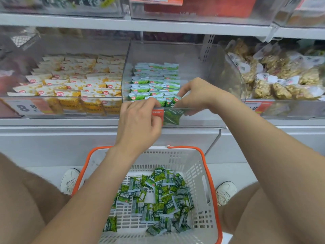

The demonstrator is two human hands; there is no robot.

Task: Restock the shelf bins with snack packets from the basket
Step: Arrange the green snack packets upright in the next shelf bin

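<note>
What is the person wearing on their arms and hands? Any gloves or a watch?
Nothing at all. The left hand and right hand have no gloves or rings. The left arm and right arm show no sleeves, watch or bracelet in view.
</note>
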